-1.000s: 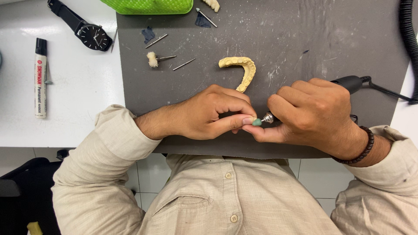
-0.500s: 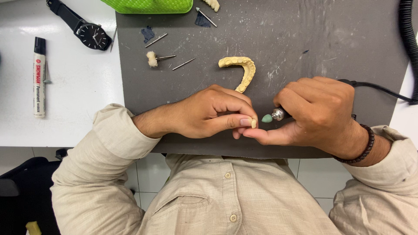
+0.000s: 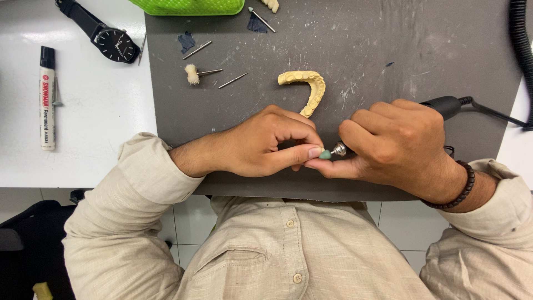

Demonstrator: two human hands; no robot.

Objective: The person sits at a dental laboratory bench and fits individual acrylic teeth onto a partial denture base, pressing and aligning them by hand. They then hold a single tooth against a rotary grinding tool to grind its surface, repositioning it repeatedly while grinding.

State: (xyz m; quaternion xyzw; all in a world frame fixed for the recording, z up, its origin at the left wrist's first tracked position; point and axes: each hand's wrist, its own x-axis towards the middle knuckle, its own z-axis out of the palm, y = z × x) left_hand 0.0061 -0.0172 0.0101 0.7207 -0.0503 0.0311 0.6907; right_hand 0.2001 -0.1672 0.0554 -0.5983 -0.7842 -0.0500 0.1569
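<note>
1. The right hand (image 3: 397, 141) is clenched around a black rotary handpiece (image 3: 444, 105) with a metal collet; its small green cone-shaped polishing tip (image 3: 325, 155) pokes out past the fingers, low over the front edge of the mat
2. The left hand (image 3: 266, 141) is curled into a loose fist, thumb and forefinger pinched together right at the green tip; whether something tiny sits between them cannot be told
3. A black cord (image 3: 494, 114) runs from the handpiece toward the right edge
4. Both hands rest on a dark grey, scratched, dusty rubber mat (image 3: 388, 50) laid on the white table (image 3: 83, 111)
5. A pale yellow horseshoe-shaped plaster dental cast (image 3: 308, 86), with bumpy tooth ridges, lies just beyond the left hand's knuckles
6. Farther left on the mat lie a fluffy cream felt bob on a thin metal shank (image 3: 194, 73) and a slim steel bur (image 3: 233, 80)
7. On the bare table lie a black wristwatch (image 3: 114, 43) and a white marker with a black cap (image 3: 47, 97)
8. A beaded dark bracelet (image 3: 458, 186) circles the right wrist
</note>
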